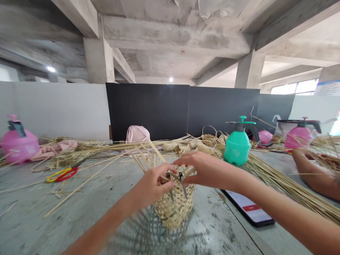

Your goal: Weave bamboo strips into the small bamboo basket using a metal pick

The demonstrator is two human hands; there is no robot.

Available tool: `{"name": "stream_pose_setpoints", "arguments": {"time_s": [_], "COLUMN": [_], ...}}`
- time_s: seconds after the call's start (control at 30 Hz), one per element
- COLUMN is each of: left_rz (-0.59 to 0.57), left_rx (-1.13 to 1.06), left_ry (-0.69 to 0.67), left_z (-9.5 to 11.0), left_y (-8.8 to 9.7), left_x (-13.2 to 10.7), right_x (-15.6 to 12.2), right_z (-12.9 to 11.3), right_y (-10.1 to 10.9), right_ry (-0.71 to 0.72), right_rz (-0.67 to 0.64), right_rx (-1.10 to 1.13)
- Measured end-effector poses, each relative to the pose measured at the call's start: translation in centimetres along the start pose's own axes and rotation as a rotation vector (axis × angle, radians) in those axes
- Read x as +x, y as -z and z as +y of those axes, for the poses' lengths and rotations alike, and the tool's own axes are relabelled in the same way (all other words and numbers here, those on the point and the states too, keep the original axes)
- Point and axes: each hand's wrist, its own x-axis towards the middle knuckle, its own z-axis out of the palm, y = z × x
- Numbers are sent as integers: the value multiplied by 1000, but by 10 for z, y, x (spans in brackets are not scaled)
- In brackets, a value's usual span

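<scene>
Left fingers (pixel 168 185) and right fingers (pixel 183 160) clamped on strips (pixel 175 176), one woven basket (pixel 172 212), frame centre; two clips (pixel 184 190); one phone (pixel 251 209), lower right.

Left hand (pixel 160 181): its curled fingers were partly out of sight; whether they gripped anything could not be told.
Right hand (pixel 202 169): it was blurred, its hold unclear.
Woven basket (pixel 172 209): both hands covered part of its upper portion.
Metal clips (pixel 185 190): their contact with the weave was too small to make out.
Phone (pixel 248 206): the right forearm (pixel 278 209) hid part of it; its screen text was unreadable.
Co-worker's arm (pixel 316 180): the right edge cut it off.
Wall notice (pixel 328 88): it was cropped on the right, its lettering illegible.
</scene>
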Motion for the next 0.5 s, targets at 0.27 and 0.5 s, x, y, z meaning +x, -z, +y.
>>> {"name": "stream_pose_setpoints", "arguments": {"time_s": [0.27,0.5], "left_rz": [-29,173], "left_rx": [-142,-372], "left_ry": [7,90], "left_z": [-30,-54], "left_y": [30,40], "left_x": [-8,-2], "right_x": [-26,-32], "right_z": [56,71], "right_y": [-30,-49], "right_ry": [-306,-340], "right_rz": [805,1064], "right_rx": [416,630]}}
